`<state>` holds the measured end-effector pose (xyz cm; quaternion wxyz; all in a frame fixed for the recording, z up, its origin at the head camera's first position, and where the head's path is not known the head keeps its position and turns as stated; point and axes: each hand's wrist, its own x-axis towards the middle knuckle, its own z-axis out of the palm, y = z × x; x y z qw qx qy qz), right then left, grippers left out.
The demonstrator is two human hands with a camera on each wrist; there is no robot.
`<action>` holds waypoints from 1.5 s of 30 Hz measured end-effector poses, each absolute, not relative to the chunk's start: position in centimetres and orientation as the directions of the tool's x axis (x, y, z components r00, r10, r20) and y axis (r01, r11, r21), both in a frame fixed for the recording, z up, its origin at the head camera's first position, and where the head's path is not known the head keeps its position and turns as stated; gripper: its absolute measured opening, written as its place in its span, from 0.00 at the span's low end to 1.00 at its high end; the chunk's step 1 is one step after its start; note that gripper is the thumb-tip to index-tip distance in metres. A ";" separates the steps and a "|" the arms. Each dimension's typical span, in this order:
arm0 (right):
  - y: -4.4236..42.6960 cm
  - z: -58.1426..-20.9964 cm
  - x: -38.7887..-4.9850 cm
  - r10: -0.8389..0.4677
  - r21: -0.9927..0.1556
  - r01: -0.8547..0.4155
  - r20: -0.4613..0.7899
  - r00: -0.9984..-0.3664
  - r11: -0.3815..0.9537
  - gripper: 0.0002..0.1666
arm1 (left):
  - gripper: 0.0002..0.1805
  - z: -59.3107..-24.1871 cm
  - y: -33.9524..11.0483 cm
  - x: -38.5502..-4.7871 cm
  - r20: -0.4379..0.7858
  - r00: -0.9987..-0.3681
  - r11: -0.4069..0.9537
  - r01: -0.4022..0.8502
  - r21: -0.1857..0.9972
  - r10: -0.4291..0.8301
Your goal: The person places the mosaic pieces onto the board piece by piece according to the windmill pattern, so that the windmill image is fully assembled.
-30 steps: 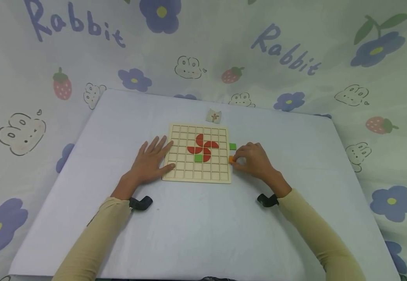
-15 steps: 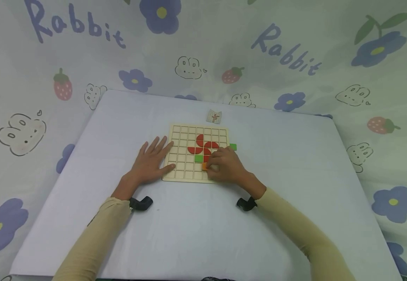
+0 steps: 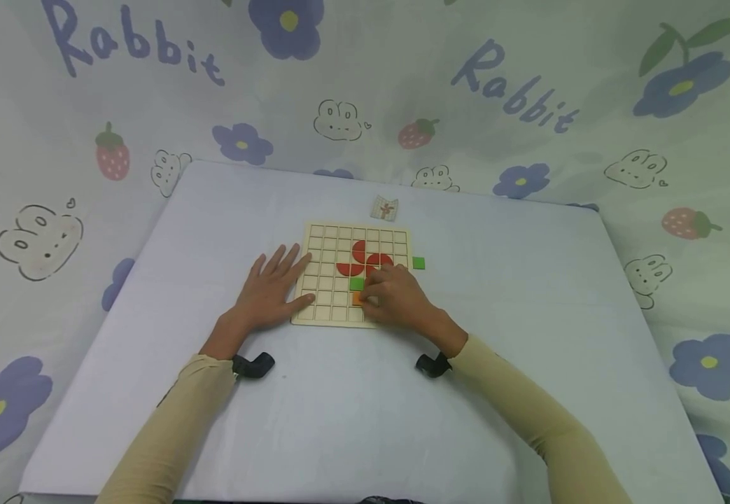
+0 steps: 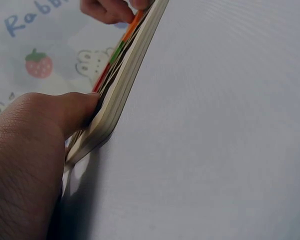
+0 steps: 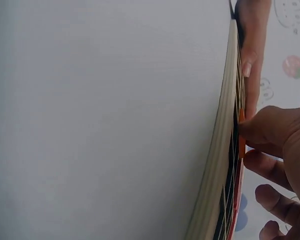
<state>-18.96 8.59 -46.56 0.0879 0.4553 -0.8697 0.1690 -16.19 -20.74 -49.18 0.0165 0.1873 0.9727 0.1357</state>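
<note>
A square wooden grid board [image 3: 327, 232] lies on the white table. My left hand [image 3: 268, 290] rests on its left edge with fingers spread. Several red rounded pieces [image 3: 359, 250] form a pinwheel shape on the grid, and a green square tile [image 3: 356, 284] sits just below them. My right hand [image 3: 400, 297] holds an orange tile [image 3: 356, 299] between thumb and finger, at the square under the green one. In the right wrist view, the thumb lies on the orange tile [image 5: 242, 135]. The right hand covers part of the red pieces and the board's lower right.
Another green tile [image 3: 418, 263] lies on the table just off the board's right edge. Behind the board is a small patterned card [image 3: 384, 208] with a red figure. A printed curtain [image 3: 365, 77] hangs behind the table [image 3: 352, 420].
My right hand has picked up the orange tile from beside the board and carried it left onto the grid, under the green tile. The left hand has stayed in place.
</note>
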 end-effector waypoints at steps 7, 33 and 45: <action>8.3 -46.6 -18.6 -0.778 -0.181 -0.844 0.328 -0.536 0.505 0.03 | 0.47 -49.1 -20.8 -16.1 0.025 -0.930 0.893 0.358 0.271 0.366; 16.6 -46.2 -23.3 -0.496 -0.298 -0.524 0.168 -0.852 0.798 0.10 | 0.47 -49.1 -20.7 -16.2 0.010 -0.930 0.896 0.356 0.266 0.367; 17.7 -46.4 -23.9 -0.509 -0.154 -0.538 0.192 -0.839 0.829 0.06 | 0.47 -49.2 -20.7 -16.3 0.021 -0.928 0.890 0.363 0.276 0.372</action>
